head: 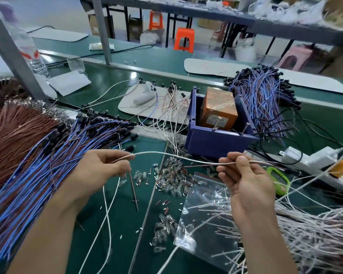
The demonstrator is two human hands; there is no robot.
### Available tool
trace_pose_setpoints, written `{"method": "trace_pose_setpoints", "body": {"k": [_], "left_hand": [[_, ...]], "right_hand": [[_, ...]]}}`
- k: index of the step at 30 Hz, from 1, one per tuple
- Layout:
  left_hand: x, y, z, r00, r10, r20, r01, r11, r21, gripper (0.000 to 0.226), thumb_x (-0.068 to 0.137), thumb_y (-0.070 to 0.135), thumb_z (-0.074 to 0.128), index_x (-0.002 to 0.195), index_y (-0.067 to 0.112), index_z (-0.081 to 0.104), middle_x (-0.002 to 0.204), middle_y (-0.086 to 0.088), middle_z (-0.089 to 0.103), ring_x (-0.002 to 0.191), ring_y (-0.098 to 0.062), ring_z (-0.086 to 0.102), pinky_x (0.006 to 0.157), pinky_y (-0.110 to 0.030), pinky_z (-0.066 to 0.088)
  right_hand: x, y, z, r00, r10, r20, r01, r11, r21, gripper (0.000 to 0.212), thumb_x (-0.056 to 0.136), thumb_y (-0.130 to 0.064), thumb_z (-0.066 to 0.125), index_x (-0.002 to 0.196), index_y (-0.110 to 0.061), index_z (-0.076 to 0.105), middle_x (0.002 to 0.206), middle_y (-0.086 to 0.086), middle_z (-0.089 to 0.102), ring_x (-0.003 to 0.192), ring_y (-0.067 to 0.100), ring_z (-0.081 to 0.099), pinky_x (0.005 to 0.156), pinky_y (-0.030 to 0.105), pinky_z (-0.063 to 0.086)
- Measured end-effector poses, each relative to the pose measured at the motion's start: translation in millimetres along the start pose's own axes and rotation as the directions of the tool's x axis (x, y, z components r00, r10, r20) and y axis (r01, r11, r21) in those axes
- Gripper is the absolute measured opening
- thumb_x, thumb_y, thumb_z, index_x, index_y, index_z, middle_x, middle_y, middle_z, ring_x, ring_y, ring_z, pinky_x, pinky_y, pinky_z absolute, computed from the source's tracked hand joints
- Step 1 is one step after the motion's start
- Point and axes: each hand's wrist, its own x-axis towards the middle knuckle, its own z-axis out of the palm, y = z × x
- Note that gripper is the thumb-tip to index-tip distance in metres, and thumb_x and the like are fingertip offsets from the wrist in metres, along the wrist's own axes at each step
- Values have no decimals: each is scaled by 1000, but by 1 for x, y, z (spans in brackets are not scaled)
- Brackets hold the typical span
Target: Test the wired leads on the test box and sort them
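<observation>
Just in front of the blue bin [216,143], held clear of the bench: one white lead [166,155], strung across between both hands. It's thin and pale, with a slight arc, high at the left and sagging toward the right.

Left hand [99,169], front-left of the bin: thumb and forefinger pinch the lead's end, other fingers curled under. A brown stub [132,182] and a white strand hang below that hand; can't tell whether they belong to the same lead.

Right hand [244,175], front-right of the bin: fingers curled, lead nipped between thumb and forefinger. A small tip pokes above the fingers, too small to identify. Past this hand the lead merges into other wires, so its far end is lost.

Orange test box [218,109] sits inside the bin, tilted, with a label on its front face that is unreadable. The bin wall hides its lower half.

Left of the bin: blue leads [57,155] with black heads, then brown wires [12,131] cut off by the frame edge. Behind-right of the bin: a second blue bundle [261,99]. Front of the bin: clear small parts [172,180] and a clear bag [204,210]. Front-right: a heap of white leads [315,234] running out of frame. Right: a green gadget [275,178], mostly hidden by the right hand.
</observation>
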Motion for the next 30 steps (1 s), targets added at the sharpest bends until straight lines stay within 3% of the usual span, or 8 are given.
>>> {"method": "trace_pose_setpoints", "body": {"k": [3, 6, 10, 14, 18, 21, 27, 30], "left_hand": [[-3, 2, -1, 999, -8, 53, 26, 938, -346, 26, 64, 18, 89, 90, 21, 85, 82, -9, 79, 65, -11, 71, 65, -18, 59], [2, -3, 1, 997, -79, 1, 60, 743, -666, 16, 81, 19, 69, 80, 19, 84, 77, 0, 76, 61, -3, 70, 59, -16, 58], [6, -7, 17, 988, -154, 17, 106, 590, -800, 26, 89, 25, 61, 74, 21, 82, 75, 4, 74, 61, -2, 69, 60, -17, 57], [10, -4, 40, 979, -192, 64, 182, 693, -698, 31, 105, 27, 47, 82, 22, 68, 89, -2, 79, 82, -15, 77, 77, -30, 55], [9, 5, 71, 983, -177, 48, 170, 785, -595, 35, 106, 23, 51, 79, 18, 73, 57, -2, 56, 43, -12, 46, 42, -21, 40], [7, 8, 90, 990, -122, 64, 137, 926, -352, 35, 105, 24, 54, 84, 22, 81, 52, 5, 37, 45, -9, 30, 45, -19, 32], [-1, 2, 126, 999, 27, 23, -23, 989, -148, 25, 98, 19, 68, 85, 34, 84, 72, 10, 74, 67, -4, 64, 67, -14, 47], [-2, -5, 132, 992, 124, -19, -125, 991, -45, 21, 94, 26, 74, 88, 45, 82, 88, 16, 79, 86, -4, 73, 75, -23, 55]], "right_hand": [[1, 0, -7, 999, -16, -30, 14, 998, -56, 26, 105, -12, 49, 92, -6, 70, 77, 10, 75, 63, 18, 70, 58, 23, 59], [1, 2, -14, 999, -1, -46, -3, 995, -96, 26, 105, -12, 50, 92, -5, 71, 76, 9, 75, 61, 18, 70, 56, 24, 59], [1, 7, -19, 997, 49, -58, -56, 989, -139, 26, 106, -12, 50, 92, -5, 71, 76, 10, 76, 59, 17, 70, 53, 24, 57], [-1, 12, -20, 997, 72, -28, -76, 975, -207, 26, 106, -12, 51, 91, -5, 71, 74, 10, 75, 57, 16, 69, 52, 24, 56], [-4, 15, -16, 995, 91, 28, -84, 976, -201, 25, 104, -7, 52, 89, -4, 72, 78, 15, 76, 62, 21, 70, 56, 27, 58], [-7, 17, -14, 994, 89, 66, -76, 981, -176, 29, 102, -2, 53, 84, -8, 76, 81, 17, 76, 68, 23, 72, 60, 28, 60], [-3, 23, -14, 993, 64, 98, -56, 994, -90, 42, 101, 1, 51, 78, -19, 81, 86, 15, 76, 82, 23, 76, 73, 31, 62], [0, 29, -18, 990, 67, 128, -66, 998, -17, 38, 99, 0, 52, 81, -17, 81, 91, 17, 77, 86, 26, 76, 73, 29, 61]]}}
